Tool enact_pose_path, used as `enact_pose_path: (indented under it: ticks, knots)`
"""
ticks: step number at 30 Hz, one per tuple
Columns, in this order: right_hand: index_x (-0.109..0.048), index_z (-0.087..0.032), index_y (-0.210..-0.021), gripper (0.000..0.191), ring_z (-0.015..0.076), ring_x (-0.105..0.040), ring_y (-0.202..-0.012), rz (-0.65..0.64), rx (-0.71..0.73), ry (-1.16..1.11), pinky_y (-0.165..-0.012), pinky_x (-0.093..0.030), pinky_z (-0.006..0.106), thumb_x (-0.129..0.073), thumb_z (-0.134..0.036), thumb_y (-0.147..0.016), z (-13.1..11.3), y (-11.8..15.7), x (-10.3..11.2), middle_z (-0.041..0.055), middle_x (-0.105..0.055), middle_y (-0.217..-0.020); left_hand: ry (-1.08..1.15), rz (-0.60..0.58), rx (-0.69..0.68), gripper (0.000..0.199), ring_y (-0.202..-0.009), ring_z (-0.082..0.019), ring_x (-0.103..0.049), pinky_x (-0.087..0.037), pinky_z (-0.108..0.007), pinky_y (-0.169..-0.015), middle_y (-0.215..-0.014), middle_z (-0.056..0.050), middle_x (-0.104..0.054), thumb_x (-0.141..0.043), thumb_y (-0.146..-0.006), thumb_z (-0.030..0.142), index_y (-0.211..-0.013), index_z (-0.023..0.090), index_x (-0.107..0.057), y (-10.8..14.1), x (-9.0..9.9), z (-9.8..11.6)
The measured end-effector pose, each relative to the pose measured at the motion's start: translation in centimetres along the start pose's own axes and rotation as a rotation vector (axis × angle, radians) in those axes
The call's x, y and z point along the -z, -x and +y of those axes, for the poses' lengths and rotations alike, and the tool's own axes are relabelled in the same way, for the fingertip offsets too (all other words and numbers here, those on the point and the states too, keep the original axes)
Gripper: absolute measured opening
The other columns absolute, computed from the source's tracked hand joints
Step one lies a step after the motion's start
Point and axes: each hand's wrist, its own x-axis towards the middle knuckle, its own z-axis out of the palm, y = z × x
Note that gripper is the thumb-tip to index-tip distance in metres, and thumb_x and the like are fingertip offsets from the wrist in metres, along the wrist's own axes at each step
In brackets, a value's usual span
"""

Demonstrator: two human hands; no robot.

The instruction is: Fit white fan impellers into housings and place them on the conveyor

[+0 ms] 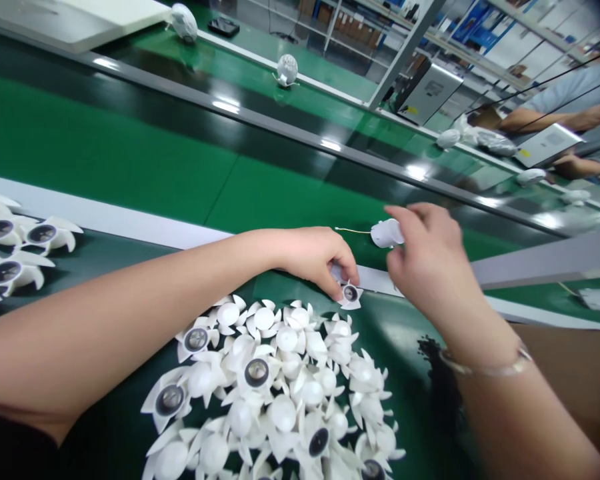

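My left hand (320, 257) is closed around a small white fan impeller (351, 294) with a dark round centre, at the edge of the belt. A pale part shows between its fingers, mostly hidden. To the right, my right hand (427, 260) is slightly blurred, thumb and forefinger apart. Between them, at the green conveyor belt (170, 160), is a white cylindrical part (387, 233) with a thin wire pointing left; I see no firm grip on it. Below both hands spreads a pile of white fan impellers (285, 340), some with their dark hubs facing up.
Larger white bladed impellers (5, 270) lie at the left. Black small pieces (433, 350) and a brown cardboard box (565, 380) are at the right. Across the belt, wrapped round items (286, 69) stand along a ledge. A co-worker's arms (555, 120) show at the upper right.
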Motion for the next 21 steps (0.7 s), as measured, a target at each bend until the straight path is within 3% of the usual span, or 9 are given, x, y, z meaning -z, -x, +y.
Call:
enact_pose_path:
  ticks: [2, 5, 7, 9, 13, 15, 17, 19, 21]
  knots:
    - [-0.05, -0.02, -0.142, 0.068, 0.047, -0.04, -0.128, -0.146, -0.005, 0.089, -0.087, -0.044, 0.061, -0.051, -0.006, -0.075, 1.3, -1.5, -2.3, 0.0224, -0.038, -0.145, -0.001, 0.001, 0.008, 0.034, -0.082, -0.012, -0.059, -0.041, -0.021, -0.068, -0.102, 0.002, -0.071, -0.076, -0.076, 0.036, -0.107, 0.024, -0.075, 0.1, 0.0, 0.2]
    - [-0.061, -0.024, -0.13, 0.059, 0.0361, -0.057, -0.108, -0.308, 0.011, 0.11, -0.078, -0.049, 0.046, -0.05, -0.005, -0.075, 1.9, -2.7, -3.5, 0.0177, -0.053, -0.127, -0.021, 0.012, 0.051, 0.046, -0.081, -0.012, -0.058, -0.04, -0.022, -0.068, -0.106, 0.002, -0.069, -0.078, -0.073, 0.037, -0.116, 0.025, -0.069, 0.2, 0.0, 0.5]
    - [-0.065, -0.021, -0.12, 0.045, 0.0277, -0.06, -0.092, -0.31, 0.004, 0.122, -0.07, -0.047, 0.036, -0.051, -0.009, -0.079, 1.3, -2.2, -2.3, 0.0144, -0.058, -0.11, -0.025, 0.022, 0.084, 0.052, -0.078, -0.012, -0.057, -0.038, -0.022, -0.065, -0.105, 0.003, -0.067, -0.08, -0.069, 0.039, -0.117, 0.025, -0.064, 0.4, 0.0, 0.7]
    - [-0.063, -0.017, -0.113, 0.03, 0.0263, -0.06, -0.087, -0.213, -0.054, 0.098, -0.067, -0.045, 0.033, -0.059, -0.023, -0.083, 0.1, -0.5, 0.1, 0.0122, -0.059, -0.101, -0.024, 0.023, 0.1, 0.043, -0.075, -0.012, -0.056, -0.036, -0.022, -0.061, -0.096, 0.003, -0.066, -0.08, -0.068, 0.039, -0.104, 0.023, -0.063, 0.4, 0.1, 0.8]
    - [-0.058, -0.021, -0.103, 0.035, 0.0189, -0.059, -0.07, -0.049, -0.308, -0.256, -0.06, -0.046, 0.029, -0.067, -0.05, -0.085, -2.0, 5.2, 3.8, 0.004, -0.063, -0.084, -0.095, -0.026, 0.065, 0.02, -0.074, -0.012, -0.058, -0.035, -0.023, -0.061, -0.083, 0.004, -0.066, -0.074, -0.076, 0.039, -0.087, 0.023, -0.068, 0.3, 0.1, 1.4]
    - [-0.059, -0.024, -0.105, 0.03, 0.019, -0.065, -0.078, -0.033, -0.383, -0.492, -0.066, -0.051, 0.029, -0.068, -0.046, -0.086, -2.5, 8.1, 4.0, 0.0048, -0.067, -0.097, -0.15, -0.048, 0.035, 0.018, -0.08, -0.012, -0.061, -0.036, -0.023, -0.064, -0.09, 0.005, -0.069, -0.072, -0.079, 0.036, -0.095, 0.028, -0.073, 0.3, 0.0, 1.9]
    - [-0.06, -0.025, -0.105, 0.026, 0.0231, -0.066, -0.102, -0.007, -0.375, -0.655, -0.084, -0.054, 0.034, -0.072, -0.038, -0.086, -2.5, 10.0, 3.4, 0.0067, -0.066, -0.117, -0.182, -0.052, 0.029, 0.026, -0.084, -0.012, -0.062, -0.037, -0.023, -0.066, -0.098, 0.005, -0.071, -0.072, -0.08, 0.035, -0.105, 0.031, -0.073, 0.3, -0.1, 2.3]
    - [-0.063, -0.025, -0.102, 0.021, 0.0258, -0.061, -0.117, 0.005, -0.341, -0.711, -0.097, -0.052, 0.039, -0.074, -0.033, -0.085, -2.2, 10.9, 3.0, 0.0071, -0.063, -0.126, -0.178, -0.045, 0.056, 0.032, -0.084, -0.012, -0.062, -0.039, -0.022, -0.067, -0.1, 0.004, -0.071, -0.072, -0.08, 0.037, -0.111, 0.03, -0.071, 0.3, -0.1, 2.4]
    - [-0.066, -0.025, -0.098, 0.017, 0.0255, -0.062, -0.117, -0.003, -0.286, -0.678, -0.099, -0.051, 0.041, -0.075, -0.029, -0.084, -2.0, 11.0, 3.1, 0.0067, -0.063, -0.127, -0.139, -0.041, 0.087, 0.035, -0.083, -0.011, -0.062, -0.041, -0.021, -0.067, -0.1, 0.003, -0.071, -0.072, -0.08, 0.039, -0.113, 0.028, -0.07, 0.3, -0.1, 2.3]
